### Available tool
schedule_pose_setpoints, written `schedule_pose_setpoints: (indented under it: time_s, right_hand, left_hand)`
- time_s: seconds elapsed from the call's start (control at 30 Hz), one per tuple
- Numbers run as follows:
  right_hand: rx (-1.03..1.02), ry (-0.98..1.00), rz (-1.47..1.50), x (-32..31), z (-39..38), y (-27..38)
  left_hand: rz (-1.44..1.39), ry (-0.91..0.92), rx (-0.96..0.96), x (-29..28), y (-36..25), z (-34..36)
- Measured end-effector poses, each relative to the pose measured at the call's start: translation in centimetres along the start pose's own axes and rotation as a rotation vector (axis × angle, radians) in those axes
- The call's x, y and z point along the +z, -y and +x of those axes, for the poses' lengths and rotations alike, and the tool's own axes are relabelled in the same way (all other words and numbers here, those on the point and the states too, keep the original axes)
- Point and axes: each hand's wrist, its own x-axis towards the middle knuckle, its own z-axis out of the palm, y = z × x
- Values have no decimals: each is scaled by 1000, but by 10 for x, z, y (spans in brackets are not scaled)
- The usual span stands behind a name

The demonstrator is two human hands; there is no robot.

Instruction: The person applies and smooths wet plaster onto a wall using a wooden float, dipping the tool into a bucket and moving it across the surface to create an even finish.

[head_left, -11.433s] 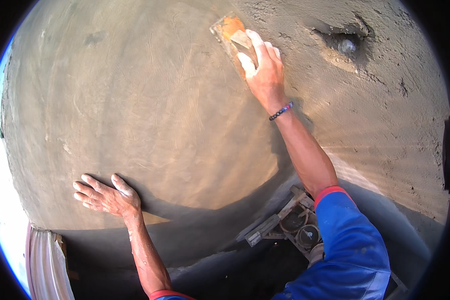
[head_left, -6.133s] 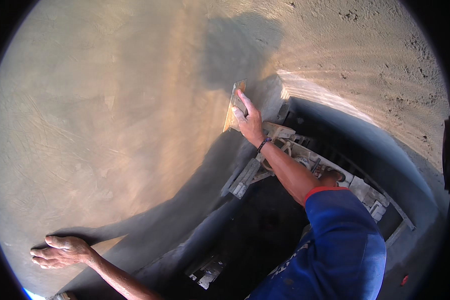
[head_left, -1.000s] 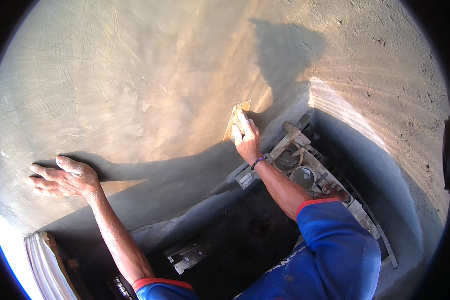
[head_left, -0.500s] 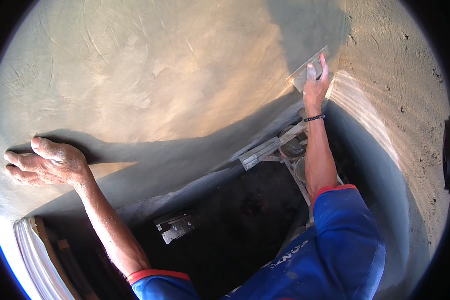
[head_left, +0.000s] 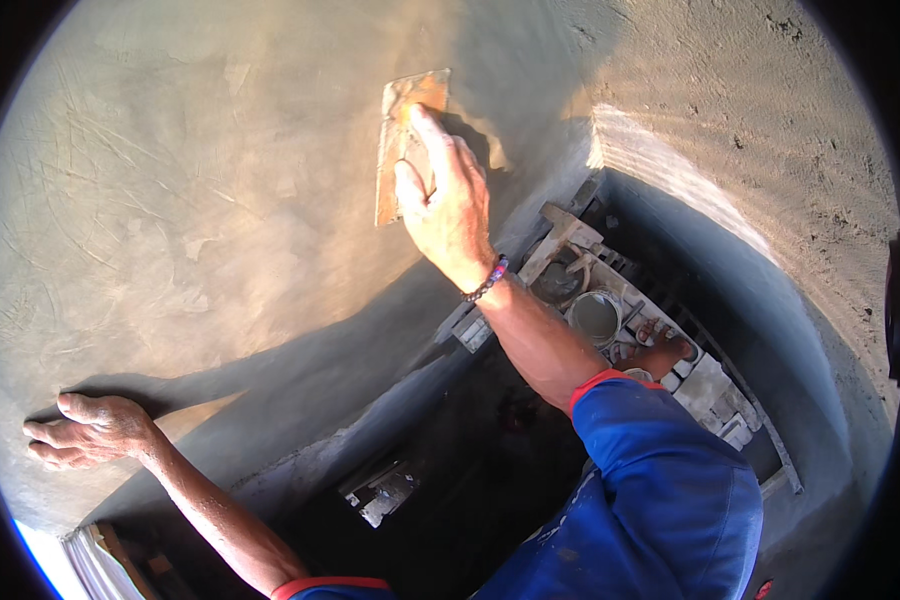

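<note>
A grey, damp-looking plastered wall (head_left: 170, 190) spreads before me. My right hand (head_left: 450, 205) grips a flat rectangular plastering trowel (head_left: 398, 105) whose plate lies against this wall, its long side nearly upright in view. The trowel's handle is mostly hidden under my fingers. Lower on the left, my left hand (head_left: 95, 432) rests on the same wall with its fingers apart and nothing in it. Shadows of both arms fall across the plaster.
Below my right arm is a plank platform (head_left: 710, 390) bearing a bucket (head_left: 595, 315) and a sandalled foot (head_left: 660, 350). A rougher wall (head_left: 760, 130) meets the plastered one at right. White ridged sheeting (head_left: 92, 568) stands at lower left.
My right hand has swept the trowel leftward from near the corner, turning it more upright. My left hand stays on the wall, appearing lower as the view shifts. More of the platform shows.
</note>
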Motion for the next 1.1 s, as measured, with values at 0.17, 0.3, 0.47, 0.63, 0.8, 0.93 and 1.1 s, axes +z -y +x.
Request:
schedule_pose_setpoints:
  time_s: [0.17,0.3,0.47,0.63,0.8,0.93,1.1]
  right_hand:
    - [586,-150,138,-21,-65,-166]
    - [1044,-212,564,8,-150,-196]
    - [108,70,120,7,-82,-76]
    - [351,-141,143,-16,-56,-173]
    - [1065,-296,557,-41,-117,-319]
    - [1231,-373,835,-39,-103,-325]
    - [797,-310,572,-47,-7,-229]
  left_hand:
    - [-8,-5,11,5,-6,4]
    - [-44,21,-2,10,-20,4]
    - [12,0,19,11,5,-4]
    - [46,-15,40,5,13,0]
    - [-7,-7,31,11,-14,4]
    - [2,-5,26,10,-5,1]
    - [6,12,58,8,5,-1]
